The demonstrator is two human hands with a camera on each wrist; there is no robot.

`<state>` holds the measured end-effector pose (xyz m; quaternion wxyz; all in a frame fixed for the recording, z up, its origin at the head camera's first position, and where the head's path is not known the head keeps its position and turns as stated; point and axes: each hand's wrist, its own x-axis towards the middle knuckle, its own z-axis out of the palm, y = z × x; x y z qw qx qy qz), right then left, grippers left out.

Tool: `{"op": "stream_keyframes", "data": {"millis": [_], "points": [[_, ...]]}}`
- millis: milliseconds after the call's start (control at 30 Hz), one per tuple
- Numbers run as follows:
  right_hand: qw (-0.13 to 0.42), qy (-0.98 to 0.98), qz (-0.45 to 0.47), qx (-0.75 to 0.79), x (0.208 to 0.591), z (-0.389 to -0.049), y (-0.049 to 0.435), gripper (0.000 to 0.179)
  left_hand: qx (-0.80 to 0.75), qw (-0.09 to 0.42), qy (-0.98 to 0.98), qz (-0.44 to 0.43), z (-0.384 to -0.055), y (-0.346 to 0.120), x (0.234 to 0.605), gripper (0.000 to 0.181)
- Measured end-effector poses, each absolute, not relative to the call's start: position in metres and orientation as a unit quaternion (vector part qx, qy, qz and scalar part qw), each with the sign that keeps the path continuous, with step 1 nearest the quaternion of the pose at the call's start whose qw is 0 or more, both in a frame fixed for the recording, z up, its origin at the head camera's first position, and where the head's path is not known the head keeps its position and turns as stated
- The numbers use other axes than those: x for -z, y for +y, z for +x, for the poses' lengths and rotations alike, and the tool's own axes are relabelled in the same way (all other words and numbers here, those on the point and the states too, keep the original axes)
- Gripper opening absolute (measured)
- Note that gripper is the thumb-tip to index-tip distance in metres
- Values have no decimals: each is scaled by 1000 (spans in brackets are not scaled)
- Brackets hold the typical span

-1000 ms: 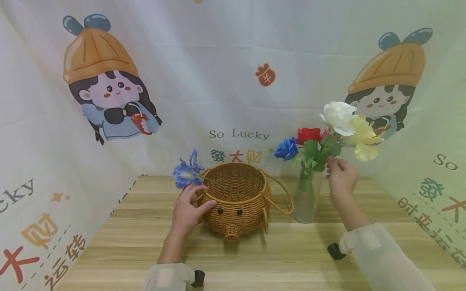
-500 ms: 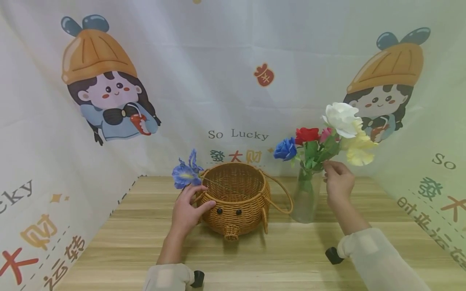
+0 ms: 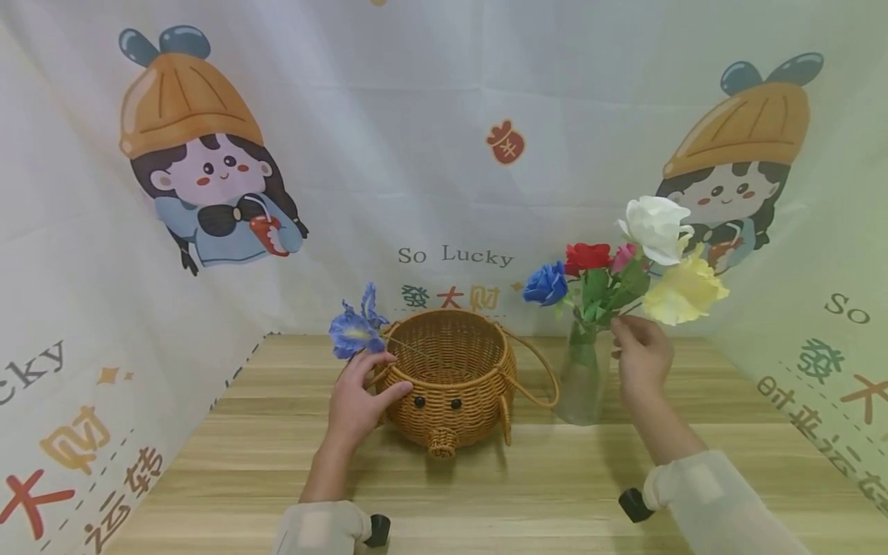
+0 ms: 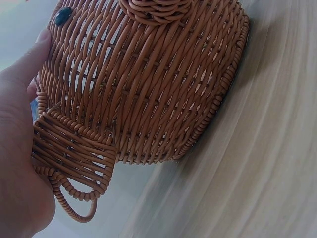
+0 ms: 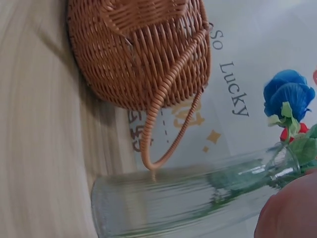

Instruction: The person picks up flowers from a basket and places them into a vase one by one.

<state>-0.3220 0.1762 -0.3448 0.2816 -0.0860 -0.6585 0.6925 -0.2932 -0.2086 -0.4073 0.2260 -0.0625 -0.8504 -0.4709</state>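
My left hand (image 3: 357,401) grips the left rim of a pig-faced wicker basket (image 3: 451,408), thumb at the front. A blue-purple iris (image 3: 355,333) leans over that rim, its thin stem running into the basket. At the mouth of a clear glass vase (image 3: 583,393), my right hand (image 3: 645,358) pinches the stem of a yellow flower (image 3: 687,291); its fingertips partly hide the stem. The vase also holds a white rose (image 3: 654,230), a red rose (image 3: 587,259), a pink flower (image 3: 623,257) and a blue rose (image 3: 546,284). In the right wrist view, green stems show through the glass.
The basket's looped handle (image 3: 544,366) hangs out to the right, close to the vase. A wood-grain table (image 3: 451,509) lies under everything. Printed cloth (image 3: 444,154) with cartoon figures stands behind and at both sides.
My right hand has moved slightly down and left toward the vase mouth. The yellow flower has turned and sits lower, and the white rose has shifted slightly right. My left hand stays on the basket.
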Motion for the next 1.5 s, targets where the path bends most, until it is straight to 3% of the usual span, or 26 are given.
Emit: {"op": "stream_keyframes", "data": {"millis": [233, 633, 1000, 1167, 1300, 1500], "points": [[286, -640, -86, -708, 350, -314, 167, 4, 473, 224, -850, -64, -293, -208, 408, 48], [263, -557, -37, -787, 357, -306, 139, 29, 474, 225, -848, -70, -294, -207, 407, 50], [235, -581, -10, -779, 363, -299, 104, 20, 477, 221, -848, -70, -294, -207, 410, 47], [232, -599, 15, -766, 361, -300, 92, 3, 474, 220, -850, -69, -294, -206, 408, 47], [216, -620, 36, -754, 357, -302, 80, 16, 479, 221, -846, -72, -294, -206, 407, 48], [194, -639, 73, -741, 351, -307, 60, 20, 479, 220, -847, -65, -294, -208, 407, 48]]}}
